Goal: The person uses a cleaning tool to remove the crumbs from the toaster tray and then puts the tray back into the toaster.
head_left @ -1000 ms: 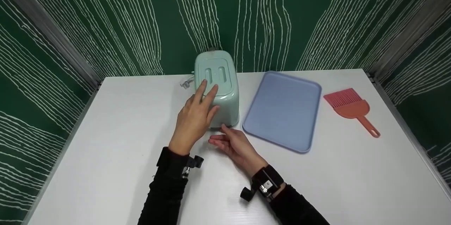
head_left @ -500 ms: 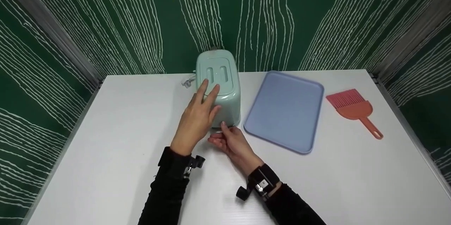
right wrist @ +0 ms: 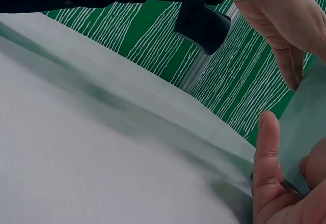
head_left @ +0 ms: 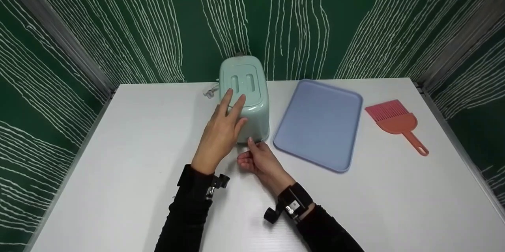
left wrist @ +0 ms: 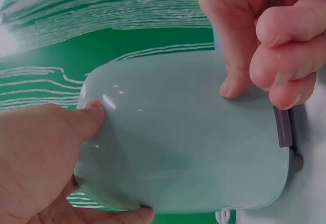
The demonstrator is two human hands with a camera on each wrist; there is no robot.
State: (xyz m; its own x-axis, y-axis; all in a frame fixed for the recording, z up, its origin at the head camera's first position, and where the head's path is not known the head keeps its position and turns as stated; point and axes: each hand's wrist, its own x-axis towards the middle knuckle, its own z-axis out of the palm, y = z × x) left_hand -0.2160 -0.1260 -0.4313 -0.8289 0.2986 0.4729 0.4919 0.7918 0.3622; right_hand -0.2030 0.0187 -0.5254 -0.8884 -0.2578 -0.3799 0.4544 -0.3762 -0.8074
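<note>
A mint-green toaster (head_left: 256, 122) with two slots in its top stands toward the back of the white table. My left hand (head_left: 219, 129) rests over its near left corner, two fingers stretched along the top. In the left wrist view the left thumb (left wrist: 91, 117) touches the plain end face. Low at the near end is my right hand (head_left: 264, 161), thumb against the end face and other fingers loosely bent below it. A dark strip (left wrist: 282, 127) shows at the toaster's lower edge beside those fingers. In the right wrist view my right hand (right wrist: 270, 183) partly covers the toaster (right wrist: 305, 112).
Right of the toaster lies a blue tray (head_left: 319, 126), with a red brush (head_left: 396, 120) farther right. A clear-wrapped plug (head_left: 209, 93) lies at the toaster's back left. A green wall with white lines (head_left: 292, 19) rises behind the table.
The right hand's fingers have drawn in and shifted slightly right, while its thumb stays at the toaster's lower end. The left hand and toaster keep their places; the whole view shifted a little earlier.
</note>
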